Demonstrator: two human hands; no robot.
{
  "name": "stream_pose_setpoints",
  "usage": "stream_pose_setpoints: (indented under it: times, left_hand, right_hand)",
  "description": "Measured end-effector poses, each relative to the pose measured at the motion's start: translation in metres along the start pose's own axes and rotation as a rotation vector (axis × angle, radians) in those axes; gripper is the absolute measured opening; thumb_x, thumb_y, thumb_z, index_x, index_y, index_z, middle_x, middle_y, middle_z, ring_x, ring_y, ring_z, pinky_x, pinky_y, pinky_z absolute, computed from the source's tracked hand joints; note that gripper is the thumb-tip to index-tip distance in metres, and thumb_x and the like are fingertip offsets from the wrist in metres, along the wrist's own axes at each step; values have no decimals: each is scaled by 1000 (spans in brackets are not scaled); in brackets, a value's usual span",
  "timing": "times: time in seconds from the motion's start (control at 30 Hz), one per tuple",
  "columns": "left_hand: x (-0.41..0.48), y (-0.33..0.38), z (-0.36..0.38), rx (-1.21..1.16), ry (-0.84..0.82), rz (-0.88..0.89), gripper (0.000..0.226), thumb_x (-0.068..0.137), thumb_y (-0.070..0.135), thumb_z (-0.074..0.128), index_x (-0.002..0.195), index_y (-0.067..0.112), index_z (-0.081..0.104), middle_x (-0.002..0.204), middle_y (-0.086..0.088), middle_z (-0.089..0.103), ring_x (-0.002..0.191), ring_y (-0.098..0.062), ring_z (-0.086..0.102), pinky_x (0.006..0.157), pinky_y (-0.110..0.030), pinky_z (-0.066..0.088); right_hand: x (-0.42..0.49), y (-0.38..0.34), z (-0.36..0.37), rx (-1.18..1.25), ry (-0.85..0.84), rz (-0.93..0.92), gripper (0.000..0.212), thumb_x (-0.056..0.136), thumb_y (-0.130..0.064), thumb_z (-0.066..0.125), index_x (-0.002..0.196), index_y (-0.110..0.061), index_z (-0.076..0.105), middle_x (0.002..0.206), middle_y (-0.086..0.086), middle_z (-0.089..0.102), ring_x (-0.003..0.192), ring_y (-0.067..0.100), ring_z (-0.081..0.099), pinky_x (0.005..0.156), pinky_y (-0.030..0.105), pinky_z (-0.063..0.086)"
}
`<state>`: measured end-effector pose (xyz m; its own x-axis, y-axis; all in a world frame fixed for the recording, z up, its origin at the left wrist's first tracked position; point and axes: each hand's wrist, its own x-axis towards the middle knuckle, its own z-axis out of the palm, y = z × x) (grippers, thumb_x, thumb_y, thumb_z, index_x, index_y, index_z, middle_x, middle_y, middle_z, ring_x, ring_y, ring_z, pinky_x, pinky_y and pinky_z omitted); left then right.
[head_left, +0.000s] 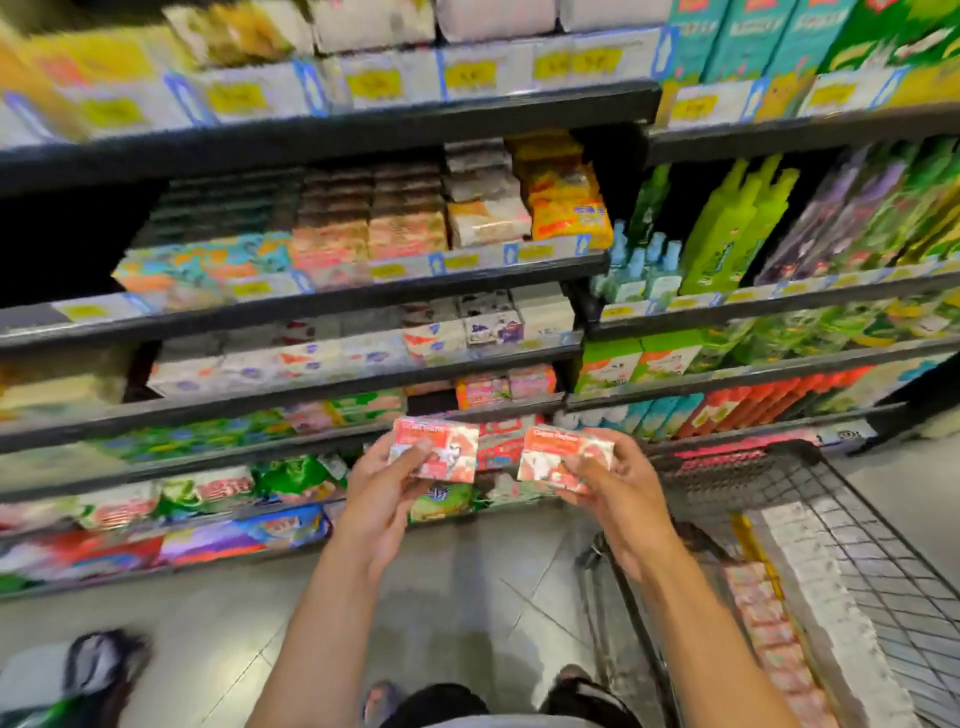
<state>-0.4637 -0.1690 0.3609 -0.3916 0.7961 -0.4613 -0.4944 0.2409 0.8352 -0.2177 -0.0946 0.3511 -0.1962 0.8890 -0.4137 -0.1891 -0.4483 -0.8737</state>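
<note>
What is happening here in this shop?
A person stands in a shop aisle facing stocked shelves. The left hand holds one small red-and-white box, the right hand a similar second box, held side by side, not touching. A wire cart with goods in it stands at the right.

Single view, head-worn, wide-angle. It looks forward and steeply down from the person's standing height and faces the store shelves (332, 312) close ahead. Left hand (382, 483) and right hand (618, 488) sit mid-frame, near the lens. Wire shopping cart (831, 519) at near right; tiled floor (467, 597) along the near edge. Frame edges bow.
</note>
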Motion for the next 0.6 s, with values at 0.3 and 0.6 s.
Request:
stream_pose_setpoints:
  times: [0.3, 0.6]
  left_hand:
    - [-23, 69, -159, 20, 72, 39, 31, 88, 8, 74, 117, 9, 66, 107, -13, 77, 95, -32, 75, 59, -37, 61]
    - [-36, 134, -271, 134, 27, 165, 29, 92, 12, 73, 120, 10, 68, 113, -12, 77, 109, -29, 72, 89, -39, 59]
  right_hand:
    - [-23, 45, 165, -137, -92, -25, 73, 72, -33, 89, 132, -4, 60, 114, 14, 76, 99, 23, 74, 85, 43, 56]
    - [-57, 67, 290, -137, -190, -117, 38, 85, -27, 84, 119, -15, 71, 116, 14, 76, 109, 35, 73, 99, 55, 56]
